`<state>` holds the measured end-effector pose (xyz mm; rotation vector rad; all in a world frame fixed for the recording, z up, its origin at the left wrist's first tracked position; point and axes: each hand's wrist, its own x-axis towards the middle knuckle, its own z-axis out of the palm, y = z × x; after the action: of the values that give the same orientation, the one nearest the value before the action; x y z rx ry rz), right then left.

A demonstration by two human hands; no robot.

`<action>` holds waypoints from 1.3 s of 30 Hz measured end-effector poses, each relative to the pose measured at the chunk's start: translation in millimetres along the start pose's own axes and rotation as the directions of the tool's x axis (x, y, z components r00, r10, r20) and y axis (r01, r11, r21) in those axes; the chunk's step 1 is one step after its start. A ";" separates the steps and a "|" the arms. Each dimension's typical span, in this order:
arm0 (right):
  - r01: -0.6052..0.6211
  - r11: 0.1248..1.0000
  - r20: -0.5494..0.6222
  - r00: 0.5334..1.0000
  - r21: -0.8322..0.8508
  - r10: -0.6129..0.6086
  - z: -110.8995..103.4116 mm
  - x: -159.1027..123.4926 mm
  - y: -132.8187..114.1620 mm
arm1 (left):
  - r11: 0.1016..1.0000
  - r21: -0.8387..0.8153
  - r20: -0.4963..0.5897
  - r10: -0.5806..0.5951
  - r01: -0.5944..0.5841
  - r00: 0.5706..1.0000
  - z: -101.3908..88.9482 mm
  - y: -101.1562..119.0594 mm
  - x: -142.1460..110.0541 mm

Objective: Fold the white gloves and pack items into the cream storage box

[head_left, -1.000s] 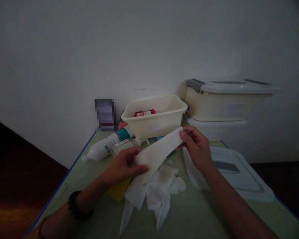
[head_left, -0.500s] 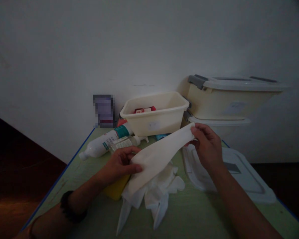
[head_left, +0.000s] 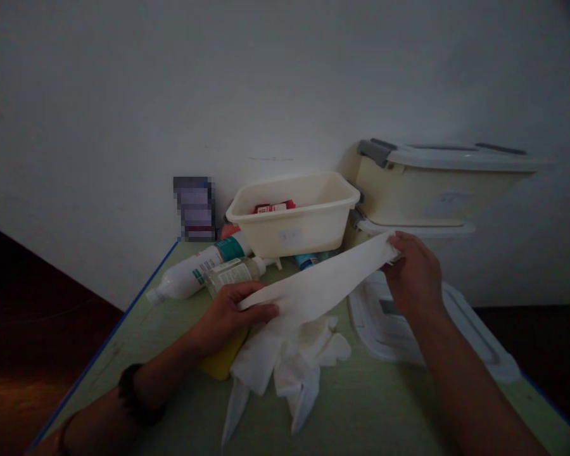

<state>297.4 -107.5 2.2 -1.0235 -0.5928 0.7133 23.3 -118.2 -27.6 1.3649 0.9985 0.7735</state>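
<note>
Left hand [head_left: 228, 316], right hand [head_left: 415, 272] — fingers clamped on thin white sheet [head_left: 318, 285]; even, gentle tension suits it — crumpled white material [head_left: 297, 373] just below fingers.

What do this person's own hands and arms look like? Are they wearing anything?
Both the left hand and right hand are ungloved, and the forearms show no sleeves. A chunky, dark bracelet with a bumpy edge circles the left wrist, with a thin, reddish-brown band farther up. Nothing worn shows on the right arm.
</note>
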 end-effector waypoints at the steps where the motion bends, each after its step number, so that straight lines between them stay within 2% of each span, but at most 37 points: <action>1: -0.008 1.000 -0.001 1.000 0.005 0.008 -0.6 0.8 -0.8 | 1.000 0.019 0.010 -0.003 0.003 1.000 0.5 0.7 0.3; 4: -0.044 0.999 0.017 0.999 0.010 0.044 -2.3 3.7 -0.2 | 0.995 0.038 0.011 0.093 -0.093 0.996 2.0 2.4 1.2; 7: -0.087 0.996 0.055 0.995 0.022 0.085 -2.7 6.1 2.3 | 0.986 -0.043 0.010 0.162 -0.162 0.987 2.5 -0.6 2.1; 10: -0.094 0.995 0.100 0.991 0.034 0.090 -1.6 6.1 4.4 | 0.973 -0.215 0.019 0.087 -0.081 0.996 2.0 -7.5 2.8; 13: -0.101 0.995 0.142 0.985 0.018 0.098 -0.7 3.9 6.3 | 0.919 -0.394 0.019 0.021 -0.012 1.000 1.7 -10.7 3.2; 18: -0.154 0.988 0.144 0.977 -0.032 0.157 -1.5 0.2 10.3 | 0.866 -0.497 0.010 -0.066 0.062 0.998 1.8 -6.8 3.2; 23: -0.227 0.972 0.152 0.961 -0.056 0.233 -0.5 -2.9 11.0 | 0.897 -0.442 0.103 0.030 0.018 0.994 0.8 -6.9 3.5; 25: -0.250 0.967 0.157 0.954 -0.046 0.255 0.7 -3.7 10.2 | 0.906 -0.422 0.124 0.035 0.020 0.992 0.5 -7.5 3.6; 30: -0.293 0.956 0.163 0.942 -0.020 0.292 4.1 -6.6 8.3 | 0.929 -0.370 0.098 0.029 0.009 0.995 0.7 -9.2 4.4; 35: -0.337 0.942 0.188 0.924 -0.012 0.333 8.1 -15.5 8.0 | 0.993 -0.119 0.094 0.003 0.008 0.996 1.9 -5.9 7.0; 39: -0.365 0.931 0.203 0.911 -0.006 0.359 9.5 -20.2 10.3 | 1.000 0.022 0.048 0.004 -0.005 0.999 1.6 -2.8 8.1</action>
<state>275.1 -114.2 -5.6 -1.0506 -0.5675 1.1621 27.8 -111.8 -31.4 1.3986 0.9688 0.7317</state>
